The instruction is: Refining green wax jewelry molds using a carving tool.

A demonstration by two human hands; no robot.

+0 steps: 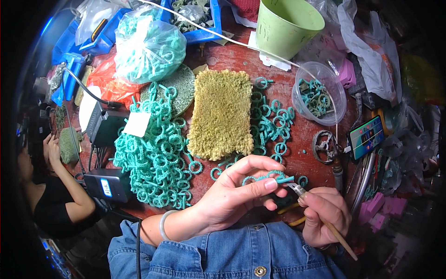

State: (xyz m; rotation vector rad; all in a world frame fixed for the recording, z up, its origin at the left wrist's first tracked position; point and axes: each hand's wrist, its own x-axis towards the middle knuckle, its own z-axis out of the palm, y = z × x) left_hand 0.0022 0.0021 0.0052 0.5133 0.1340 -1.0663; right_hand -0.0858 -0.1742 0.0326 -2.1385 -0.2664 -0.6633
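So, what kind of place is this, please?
Probably a small craft or jewellery-casting workbench. The left hand holds a teal ring piece while the right hand works it with a pointed tool. A big pile of teal rings covers the cluttered red table.

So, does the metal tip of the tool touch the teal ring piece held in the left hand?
Touching. The head view shows the tool's tip meeting the teal ring piece pinched by the left hand.
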